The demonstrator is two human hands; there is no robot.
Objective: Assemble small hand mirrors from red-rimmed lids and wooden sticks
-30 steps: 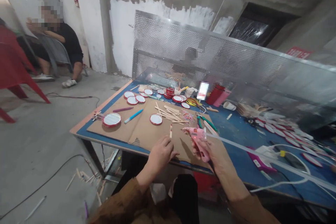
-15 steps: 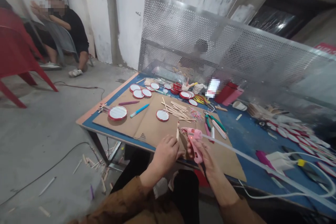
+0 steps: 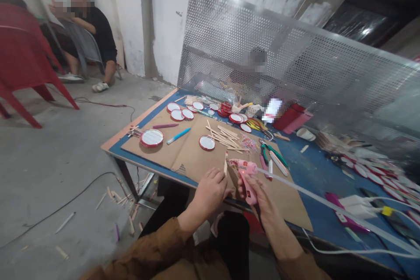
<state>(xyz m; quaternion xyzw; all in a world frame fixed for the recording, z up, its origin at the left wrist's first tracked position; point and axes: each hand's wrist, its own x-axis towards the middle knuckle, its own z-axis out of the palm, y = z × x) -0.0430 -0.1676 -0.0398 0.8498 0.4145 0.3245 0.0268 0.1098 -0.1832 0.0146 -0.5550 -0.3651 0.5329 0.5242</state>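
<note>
My left hand (image 3: 211, 190) is closed on a thin wooden stick (image 3: 225, 164) that stands upright from its fingers over the cardboard's front edge. In my right hand (image 3: 257, 190) is a pink hot glue gun (image 3: 246, 173), its nozzle close beside the stick; whether they touch I cannot tell. A long translucent glue stick (image 3: 295, 187) runs out of its back to the right. Beyond my hands lie a round white disc with a red rim (image 3: 207, 142) and a pile of wooden sticks (image 3: 226, 136). Another red-rimmed disc (image 3: 151, 138) with sticks attached sits at the left.
Pliers (image 3: 275, 155) and a utility knife (image 3: 278, 164) lie right of the cardboard sheet (image 3: 183, 157). A blue pen (image 3: 179, 135) is at left. A power strip (image 3: 352, 216) with cables stands at right. A perforated metal panel (image 3: 229, 35) borders the table's back. A person (image 3: 98, 30) sits far left.
The whole view has shifted slightly, so the scene sits a little further right. My hands keep the same grip on the stick and glue gun.
</note>
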